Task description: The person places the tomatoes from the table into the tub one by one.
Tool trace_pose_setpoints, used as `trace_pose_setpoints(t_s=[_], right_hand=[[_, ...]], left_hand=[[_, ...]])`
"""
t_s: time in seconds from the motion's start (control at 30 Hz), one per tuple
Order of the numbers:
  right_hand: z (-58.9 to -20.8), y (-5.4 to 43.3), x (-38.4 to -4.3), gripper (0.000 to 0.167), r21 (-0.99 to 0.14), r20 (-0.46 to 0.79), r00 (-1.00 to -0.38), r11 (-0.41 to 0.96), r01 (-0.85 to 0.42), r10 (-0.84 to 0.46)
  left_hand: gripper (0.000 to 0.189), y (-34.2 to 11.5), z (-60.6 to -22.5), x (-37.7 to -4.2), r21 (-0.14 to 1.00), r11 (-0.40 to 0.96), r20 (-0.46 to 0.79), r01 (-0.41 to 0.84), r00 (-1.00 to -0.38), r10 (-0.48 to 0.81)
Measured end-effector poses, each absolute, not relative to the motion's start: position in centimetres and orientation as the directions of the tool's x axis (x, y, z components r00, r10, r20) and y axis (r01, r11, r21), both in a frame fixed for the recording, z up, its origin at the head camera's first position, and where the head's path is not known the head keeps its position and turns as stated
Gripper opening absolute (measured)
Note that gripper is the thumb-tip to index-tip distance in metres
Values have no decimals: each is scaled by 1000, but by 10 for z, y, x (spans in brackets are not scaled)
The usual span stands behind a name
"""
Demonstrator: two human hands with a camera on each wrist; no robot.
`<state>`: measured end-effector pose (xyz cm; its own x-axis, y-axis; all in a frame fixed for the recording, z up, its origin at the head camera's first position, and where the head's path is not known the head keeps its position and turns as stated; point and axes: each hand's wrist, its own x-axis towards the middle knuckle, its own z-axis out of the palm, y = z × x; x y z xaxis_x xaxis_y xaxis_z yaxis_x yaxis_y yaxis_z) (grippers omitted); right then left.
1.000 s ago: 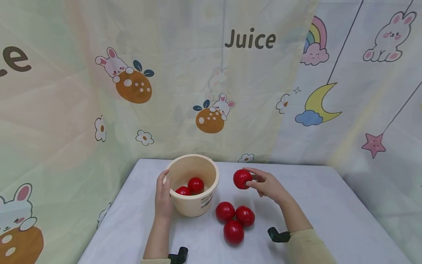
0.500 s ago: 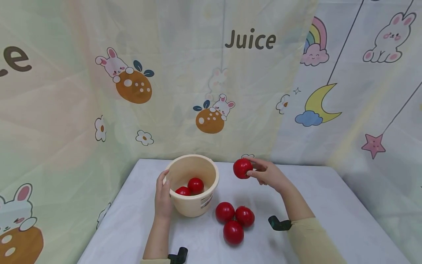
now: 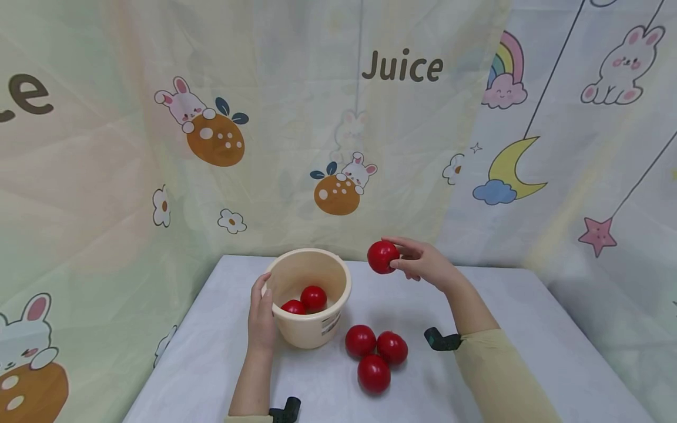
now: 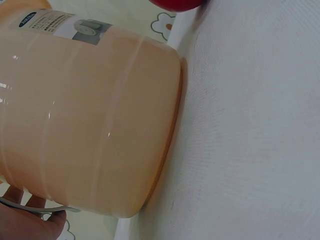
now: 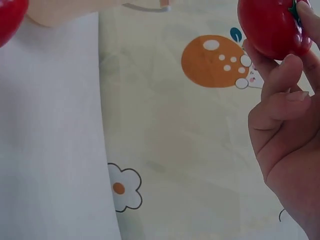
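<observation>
My left hand [image 3: 261, 320] holds the left side of a cream plastic bucket [image 3: 305, 332] at its rim. In the left wrist view, the fingers [image 4: 37, 202] curl near the bucket's thin grey handle [image 4: 60, 208]. Two red tomatoes [image 3: 314, 298] lie inside the bucket. Raised above the table, to the right of the bucket, a red tomato [image 3: 382, 257] is pinched between the thumb and fingers of my right hand [image 3: 431, 267]. The right wrist view shows a green stem top on this held tomato [image 5: 275, 25].
Three more red tomatoes [image 3: 374, 373] sit close together on the white-covered table [image 3: 497, 329], in front and to the right of the bucket. A printed cloth backdrop [image 3: 275, 117] hangs behind the table. A label [image 4: 65, 26] is stuck on the bucket's wall.
My right hand has risen with the tomato and drifted slightly left toward the bucket. The left hand, the bucket and the other tomatoes have stayed in place.
</observation>
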<state>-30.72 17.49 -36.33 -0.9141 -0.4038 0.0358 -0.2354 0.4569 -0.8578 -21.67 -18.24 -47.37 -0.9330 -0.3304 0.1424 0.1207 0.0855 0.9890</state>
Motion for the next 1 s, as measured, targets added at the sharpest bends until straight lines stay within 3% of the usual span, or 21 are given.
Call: trace_pose_setpoints(t_s=[0.4,1.0], right_hand=[[-360,151,-317,57,-879,43,-851,386,-281,-523],[-349,105,-335,52,-860,15,-679,337,-383,-734]], left_hand=[[42,-181,-469,-212,990,101,127,99,-934,-333],[40,-181,-473,-216,990,101,130,100,-929,-346]])
